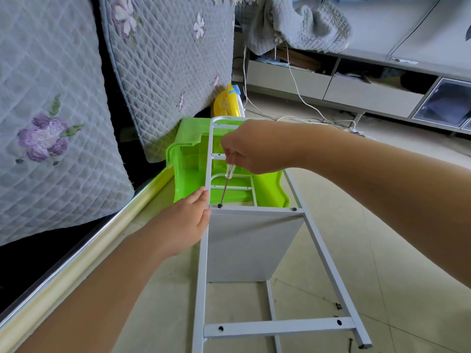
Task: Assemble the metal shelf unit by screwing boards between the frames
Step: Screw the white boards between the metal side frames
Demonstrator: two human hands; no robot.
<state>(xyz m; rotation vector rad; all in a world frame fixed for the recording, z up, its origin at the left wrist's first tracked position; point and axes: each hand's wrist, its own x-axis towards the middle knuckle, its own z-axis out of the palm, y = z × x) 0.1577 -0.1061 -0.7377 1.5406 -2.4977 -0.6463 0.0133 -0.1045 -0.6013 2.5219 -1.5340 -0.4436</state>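
A grey metal ladder-shaped frame [201,276] lies across the top of a grey board [249,245] that stands on edge below it. My right hand [254,149] grips the clear handle of a screwdriver [225,187], whose tip sits in a black screw [219,206] at the left end of the crossbar over the board. A second black screw [294,209] is at the crossbar's right end. My left hand [188,220] presses flat, fingers straight, against the frame's left rail and the board's edge. The near crossbar [277,327] shows two bare holes.
A green plastic stool [188,169] stands behind the frame, a yellow basket [226,103] beyond it. Quilted grey cushions [51,123] lean along a bed rail at the left. White cables [293,80] trail over the tiled floor toward a low grey cabinet [369,93]. Small dark screws [338,305] lie on the floor.
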